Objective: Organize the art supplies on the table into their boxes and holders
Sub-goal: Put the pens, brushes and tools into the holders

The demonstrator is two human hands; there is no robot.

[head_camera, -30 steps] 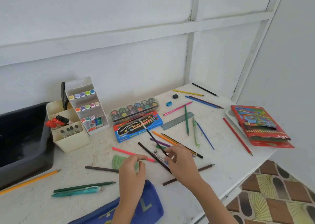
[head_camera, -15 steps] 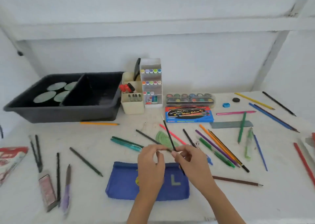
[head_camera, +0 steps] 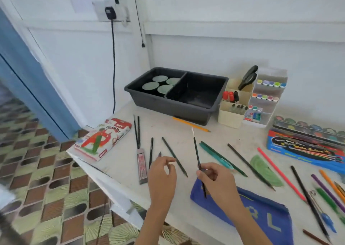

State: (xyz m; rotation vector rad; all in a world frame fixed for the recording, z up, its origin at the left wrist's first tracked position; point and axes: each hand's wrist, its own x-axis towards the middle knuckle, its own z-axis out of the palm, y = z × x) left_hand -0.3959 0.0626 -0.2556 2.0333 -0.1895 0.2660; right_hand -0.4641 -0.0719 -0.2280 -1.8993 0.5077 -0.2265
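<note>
My right hand (head_camera: 214, 177) pinches a thin black paintbrush (head_camera: 196, 151) with a white tip, held upright and tilted a little left above the blue pencil case (head_camera: 261, 205). My left hand (head_camera: 162, 175) hovers open over the table's left part, fingers curled and holding nothing, just above several dark pencils (head_camera: 173, 155). Loose coloured pencils (head_camera: 280, 172) and pens lie scattered to the right. A cream desk holder (head_camera: 233, 112) with scissors and markers stands at the back beside a white marker rack (head_camera: 265, 99).
A black two-part tray (head_camera: 177, 103) with green discs sits at the back. An oil pastels box (head_camera: 102, 138) lies at the left corner, near the table edge. A blue paint box (head_camera: 304, 149) and a watercolour set (head_camera: 308, 127) are at right. A green protractor (head_camera: 265, 170) lies mid-table.
The view has swung left, toward the table's left corner. My hands have separated: the left one let go of the paintbrush and the right one alone holds it.
</note>
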